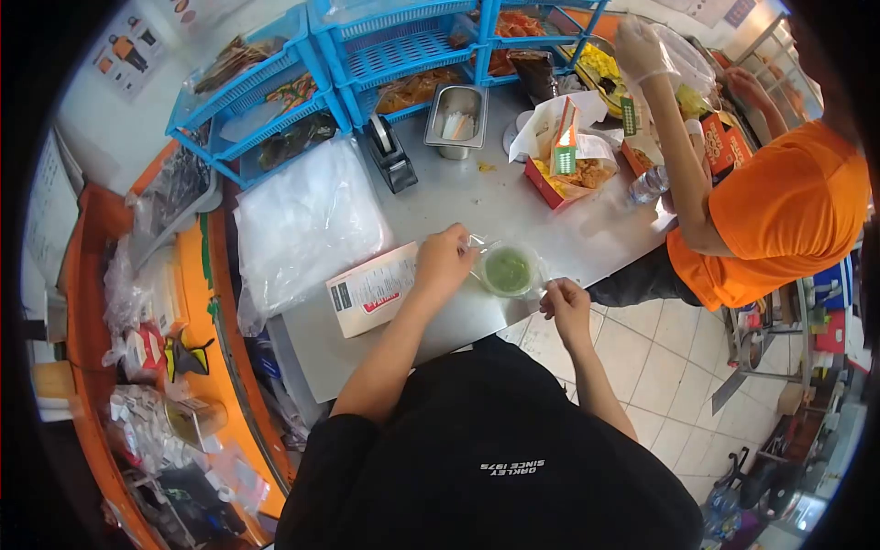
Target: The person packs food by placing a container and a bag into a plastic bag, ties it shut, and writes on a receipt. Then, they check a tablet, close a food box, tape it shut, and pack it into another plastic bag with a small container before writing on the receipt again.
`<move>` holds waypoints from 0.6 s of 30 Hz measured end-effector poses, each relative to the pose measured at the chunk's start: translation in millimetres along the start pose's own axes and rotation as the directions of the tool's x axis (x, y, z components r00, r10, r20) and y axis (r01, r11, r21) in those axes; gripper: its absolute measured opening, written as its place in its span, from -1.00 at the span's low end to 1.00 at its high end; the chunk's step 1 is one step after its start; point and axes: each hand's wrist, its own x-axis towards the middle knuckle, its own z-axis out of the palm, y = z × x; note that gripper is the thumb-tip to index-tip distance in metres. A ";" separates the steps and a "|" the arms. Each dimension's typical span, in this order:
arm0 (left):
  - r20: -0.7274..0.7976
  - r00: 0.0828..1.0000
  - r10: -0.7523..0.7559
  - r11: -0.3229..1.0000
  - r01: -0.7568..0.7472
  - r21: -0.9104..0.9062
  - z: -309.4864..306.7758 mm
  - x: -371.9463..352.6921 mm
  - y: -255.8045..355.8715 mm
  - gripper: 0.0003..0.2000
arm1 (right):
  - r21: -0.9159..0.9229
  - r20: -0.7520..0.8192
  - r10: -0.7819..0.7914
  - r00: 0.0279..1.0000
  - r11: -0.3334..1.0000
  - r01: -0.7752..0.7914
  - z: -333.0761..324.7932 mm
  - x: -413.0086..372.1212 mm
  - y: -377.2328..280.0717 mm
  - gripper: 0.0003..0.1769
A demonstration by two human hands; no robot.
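the fingers [461,246] of the left hand [442,264] are pinching one edge of a clear plastic bag [530,275], and the fingers [553,295] of the right hand [568,310] are clenching its opposite edge, the bag wrapping around a small cup of green sauce [507,269] that is sitting between the two hands at the near edge of the steel counter [477,197]. a flat printed carton [371,291] is lying just beside the left hand, with a pile of clear bags [307,220] and a tape dispenser [390,154] further out. across the counter a co-worker in an orange shirt [788,215] is raising a gloved hand [639,48] above open boxes of fried food [577,170].
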 end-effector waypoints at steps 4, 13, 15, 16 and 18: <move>0.141 0.989 0.043 0.992 -0.026 -0.121 -15.1 -1.3 -1.2 -0.89 | -0.285 -0.066 -0.145 0.987 0.951 0.121 0.4 -11.5 -34.3 -0.79; -0.213 0.915 0.343 0.861 -0.397 -0.317 -36.6 -18.1 59.9 -0.92 | -0.513 -0.072 -0.552 0.831 0.735 0.444 -8.1 -30.2 -117.6 -0.82; -0.245 0.858 0.452 0.841 -0.501 -0.205 -57.3 -14.0 85.7 -0.92 | -0.438 -0.047 -0.597 0.801 0.732 0.521 -9.2 -27.4 -157.5 -0.83; -0.238 0.812 0.533 0.816 -0.567 -0.110 -64.3 -20.6 95.7 -0.92 | -0.460 0.003 -0.623 0.782 0.693 0.554 -8.9 -31.1 -171.3 -0.84; -0.205 0.789 0.579 0.791 -0.605 -0.096 -76.2 -18.8 116.4 -0.92 | -0.414 0.027 -0.730 0.683 0.614 0.672 -5.7 -32.1 -185.4 -0.90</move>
